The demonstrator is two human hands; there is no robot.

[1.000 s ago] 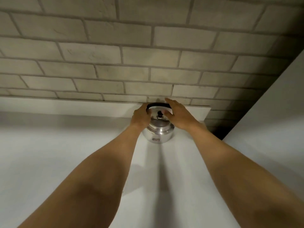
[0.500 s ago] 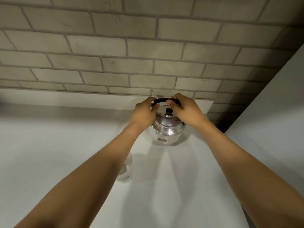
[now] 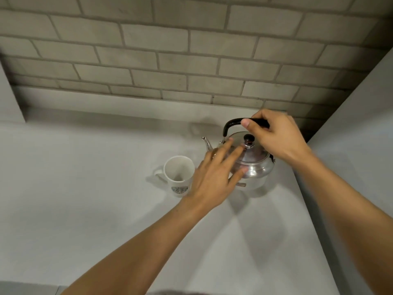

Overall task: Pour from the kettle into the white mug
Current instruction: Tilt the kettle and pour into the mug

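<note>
A shiny metal kettle (image 3: 256, 165) with a black handle and a dark lid knob stands on the white counter, its thin spout pointing left. My right hand (image 3: 274, 137) is closed around the top of the black handle. My left hand (image 3: 214, 177) hovers in front of the kettle's left side with its fingers spread, fingertips near the lid; I cannot tell whether they touch it. A white mug (image 3: 178, 176) with a dark print stands upright just left of the kettle, its handle to the left. It looks empty.
The white counter (image 3: 106, 199) runs back to a grey brick wall (image 3: 191, 60). A white vertical panel (image 3: 361, 135) closes off the right side, close to the kettle. A low white ledge (image 3: 10, 99) sits at the far left.
My left hand has let go of the kettle handle and dropped in front of the kettle with its fingers open. The view has tilted down and the mug is now fully visible.
</note>
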